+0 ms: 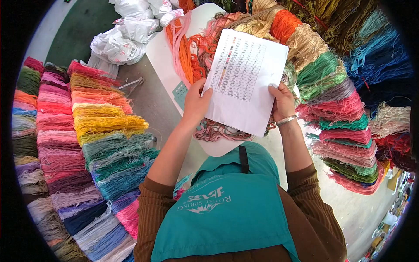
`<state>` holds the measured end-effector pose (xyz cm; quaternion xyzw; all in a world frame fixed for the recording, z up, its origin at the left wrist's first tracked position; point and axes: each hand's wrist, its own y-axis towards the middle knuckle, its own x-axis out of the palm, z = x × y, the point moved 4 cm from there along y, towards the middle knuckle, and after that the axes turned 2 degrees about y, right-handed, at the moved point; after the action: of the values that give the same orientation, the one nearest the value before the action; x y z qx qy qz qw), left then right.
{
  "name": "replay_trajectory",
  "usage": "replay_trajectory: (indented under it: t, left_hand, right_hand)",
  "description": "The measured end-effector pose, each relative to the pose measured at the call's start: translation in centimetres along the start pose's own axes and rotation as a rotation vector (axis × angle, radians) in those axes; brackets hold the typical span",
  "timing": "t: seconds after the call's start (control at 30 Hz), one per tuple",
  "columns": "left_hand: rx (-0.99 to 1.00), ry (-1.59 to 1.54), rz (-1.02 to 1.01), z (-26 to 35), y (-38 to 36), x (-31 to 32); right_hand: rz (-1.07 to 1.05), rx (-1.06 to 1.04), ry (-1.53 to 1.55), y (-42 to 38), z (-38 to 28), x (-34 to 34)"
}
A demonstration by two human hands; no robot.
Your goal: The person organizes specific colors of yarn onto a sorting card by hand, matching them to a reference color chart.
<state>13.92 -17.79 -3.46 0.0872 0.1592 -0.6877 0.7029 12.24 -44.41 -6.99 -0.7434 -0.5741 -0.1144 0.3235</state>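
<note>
A white sheet of paper [231,109] is held up in front of me, printed with a table of numbers and a column of small colour squares. My left hand [197,101] pinches its left edge, thumb on top. On the opposite edge, my right hand [283,102] grips it the same way, a bangle on the wrist. Under the paper lie mixed skeins of thread [222,130] on a white board [205,17]. Orange and pink skeins [181,46] hang over the board near my left hand. The paper hides part of the pile.
Rows of coloured thread skeins [109,118] stand to the left. More skeins [336,113] line the right side, with blue ones [379,56] beyond. White plastic bags [124,37] sit at the upper left. A teal apron [227,214] covers my lap.
</note>
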Motion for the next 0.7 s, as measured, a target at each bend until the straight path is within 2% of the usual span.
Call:
replay_trajectory:
  t: [0.7]
  left_hand:
    - [0.001,0.070,-0.011,0.20,-0.12,-0.17]
  right_hand:
    - [-0.001,0.004,-0.002,0.09,0.08,0.00]
